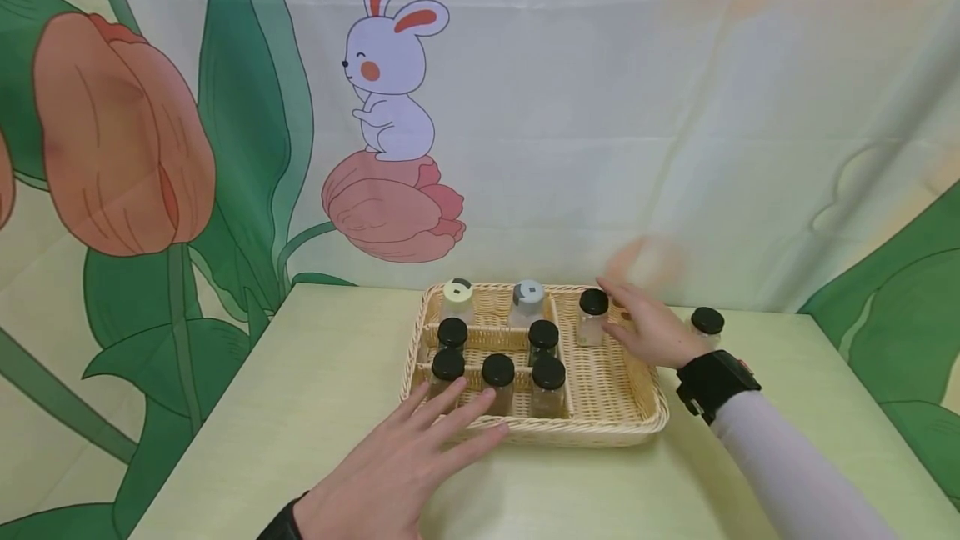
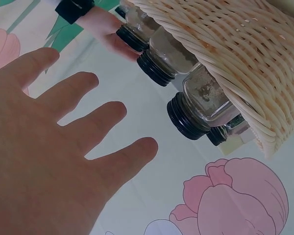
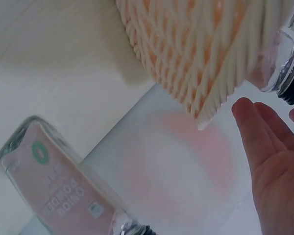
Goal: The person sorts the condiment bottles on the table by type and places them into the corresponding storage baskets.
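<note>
My right hand [image 1: 654,330] reaches over the right rim of the wicker basket [image 1: 607,436]. Its fingers extend around a black-lidded spice jar [image 1: 592,323] standing in the wide right compartment. In the right wrist view that jar [image 3: 274,61] is cut off by the frame edge, with a fingertip at its lid; any firm grip cannot be made out. My left hand [image 1: 405,448] is spread over the basket's front left corner, near the front row jars [image 1: 498,382], holding nothing. The left wrist view shows those fingers apart from the jars [image 2: 206,98].
Outside the basket, to the right, stands another spice jar [image 1: 707,323]; its label reads onion powder [image 3: 61,181]. Two jars with pale lids [image 1: 458,294] sit in the back left compartment. Black-lidded jars [image 1: 543,338] occupy the middle row. A printed cloth [image 1: 570,107] hangs behind the table [image 1: 315,373].
</note>
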{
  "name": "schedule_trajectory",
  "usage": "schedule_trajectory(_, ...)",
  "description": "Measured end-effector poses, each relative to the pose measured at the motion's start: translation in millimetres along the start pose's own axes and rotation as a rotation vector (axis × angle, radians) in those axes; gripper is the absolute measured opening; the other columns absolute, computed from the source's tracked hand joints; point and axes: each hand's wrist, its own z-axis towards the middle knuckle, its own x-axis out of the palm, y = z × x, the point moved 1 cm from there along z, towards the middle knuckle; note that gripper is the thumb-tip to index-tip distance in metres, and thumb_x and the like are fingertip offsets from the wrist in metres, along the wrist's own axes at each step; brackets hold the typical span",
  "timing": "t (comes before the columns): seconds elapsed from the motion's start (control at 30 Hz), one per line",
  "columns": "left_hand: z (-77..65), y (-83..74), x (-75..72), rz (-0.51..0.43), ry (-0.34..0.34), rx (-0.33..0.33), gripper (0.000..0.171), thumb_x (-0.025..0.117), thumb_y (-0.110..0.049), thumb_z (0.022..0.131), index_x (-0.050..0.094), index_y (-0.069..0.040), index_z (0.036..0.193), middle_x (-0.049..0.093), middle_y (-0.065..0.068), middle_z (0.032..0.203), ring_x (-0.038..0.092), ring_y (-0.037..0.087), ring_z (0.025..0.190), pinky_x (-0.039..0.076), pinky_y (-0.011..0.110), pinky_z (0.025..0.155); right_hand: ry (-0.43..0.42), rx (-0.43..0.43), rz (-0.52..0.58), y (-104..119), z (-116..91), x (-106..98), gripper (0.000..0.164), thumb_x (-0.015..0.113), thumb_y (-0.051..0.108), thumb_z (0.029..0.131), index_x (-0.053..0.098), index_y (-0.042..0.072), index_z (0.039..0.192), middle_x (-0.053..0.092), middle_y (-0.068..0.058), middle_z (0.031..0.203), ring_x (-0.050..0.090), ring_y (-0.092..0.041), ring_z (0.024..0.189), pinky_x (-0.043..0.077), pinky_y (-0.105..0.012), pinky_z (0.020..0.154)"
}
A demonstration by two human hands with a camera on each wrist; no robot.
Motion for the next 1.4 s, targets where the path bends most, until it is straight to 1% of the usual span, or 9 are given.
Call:
schedule_trajectory(0.2, 0.0, 0.6, 1.4, -0.012, 0.005, 0.000, 0.106, 0.040, -0.097, 0.079, 0.008, -0.044, 0.165, 0.001, -0.012, 0.175, 0.007, 0.022, 0.164, 0.028, 0.070, 0.120, -0.021, 0.002, 0.013, -2.4, -8.5, -6.5, 0.073, 0.067, 0.019, 0.101, 0.030, -0.001, 0.161, 0.046, -0.029, 0.154, 0.055, -0.046, 0.133, 0.051, -0.058, 0.104)
schedule_trajectory(0.37, 0.5, 0.0, 1.4, -0.023, 0.011, -0.006, 0.105, 0.040, -0.096, 0.080, 0.008, -0.044, 0.165, 0.001, -0.012, 0.175, 0.007, 0.023, 0.164, 0.028, 0.070, 0.120, -0.056, -0.007, -0.003, -5.7, -17.0, -10.3, 0.073, 0.066, 0.024, 0.102, 0.030, 0.001, 0.162, 0.046, -0.028, 0.156, 0.048, -0.046, 0.141, 0.044, -0.061, 0.111)
schedule_trajectory(0.67, 0.5, -0.4, 0.6, -0.008, 0.008, -0.004, 0.107, 0.041, -0.096, 0.080, 0.008, -0.043, 0.166, 0.000, -0.012, 0.175, 0.004, 0.021, 0.164, 0.028, 0.068, 0.121, -0.113, 0.056, -0.021, -16.6, -33.6, -18.7, 0.077, 0.069, 0.027, 0.100, 0.031, 0.007, 0.163, 0.042, -0.025, 0.160, 0.044, -0.048, 0.144, 0.038, -0.066, 0.113)
schedule_trajectory(0.77, 0.4, -0.3, 1.2, 0.003, 0.003, -0.002, 0.108, 0.043, -0.096, 0.079, 0.008, -0.043, 0.166, 0.001, -0.011, 0.175, 0.004, 0.021, 0.164, 0.029, 0.067, 0.121, -0.129, 0.087, -0.023, -23.3, -38.4, -23.2, 0.077, 0.070, 0.026, 0.099, 0.031, 0.005, 0.162, 0.040, -0.027, 0.160, 0.041, -0.050, 0.144, 0.036, -0.068, 0.113)
schedule_trajectory(0.8, 0.3, -0.3, 1.4, 0.006, 0.001, -0.001, 0.108, 0.044, -0.096, 0.079, 0.008, -0.042, 0.166, 0.001, -0.011, 0.176, 0.004, 0.021, 0.164, 0.029, 0.067, 0.121, -0.132, 0.100, -0.022, -25.8, -40.0, -24.5, 0.077, 0.070, 0.026, 0.099, 0.031, 0.004, 0.162, 0.040, -0.028, 0.160, 0.049, -0.050, 0.137, 0.037, -0.068, 0.112)
schedule_trajectory(0.97, 0.0, -0.6, 2.0, 0.015, -0.005, 0.004, 0.108, 0.043, -0.096, 0.079, 0.008, -0.043, 0.165, 0.001, -0.010, 0.175, 0.007, 0.023, 0.164, 0.030, 0.069, 0.119, -0.147, 0.148, -0.015, -39.8, -49.6, -29.1, 0.081, 0.070, 0.032, 0.099, 0.030, 0.002, 0.162, 0.039, -0.030, 0.159, 0.049, -0.049, 0.134, 0.037, -0.070, 0.110)
schedule_trajectory(1.0, 0.0, -0.6, 2.0, 0.015, -0.005, 0.005, 0.108, 0.043, -0.096, 0.079, 0.008, -0.043, 0.165, 0.001, -0.010, 0.175, 0.007, 0.024, 0.164, 0.030, 0.069, 0.119, -0.150, 0.151, -0.019, -42.7, -51.6, -30.0, 0.082, 0.070, 0.034, 0.099, 0.030, 0.002, 0.162, 0.039, -0.031, 0.158, 0.048, -0.051, 0.135, 0.036, -0.071, 0.110)
schedule_trajectory(1.03, 0.1, -0.6, 2.0, 0.014, -0.003, 0.005, 0.108, 0.043, -0.096, 0.079, 0.008, -0.042, 0.166, 0.001, -0.010, 0.175, 0.007, 0.024, 0.164, 0.030, 0.069, 0.120, -0.155, 0.155, -0.021, -45.8, -53.8, -30.8, 0.083, 0.071, 0.035, 0.098, 0.029, 0.003, 0.163, 0.039, -0.031, 0.159, 0.039, -0.052, 0.142, 0.034, -0.072, 0.111)
schedule_trajectory(1.4, 0.7, -1.0, 4.2, 0.008, -0.003, 0.014, 0.107, 0.042, -0.096, 0.080, 0.008, -0.042, 0.166, 0.001, -0.010, 0.175, 0.008, 0.025, 0.164, 0.031, 0.069, 0.118, -0.159, 0.238, -0.039, -79.8, -72.5, -26.8, 0.088, 0.069, 0.044, 0.098, 0.027, 0.000, 0.163, 0.026, -0.040, 0.160, 0.030, -0.063, 0.142, 0.030, -0.077, 0.107)
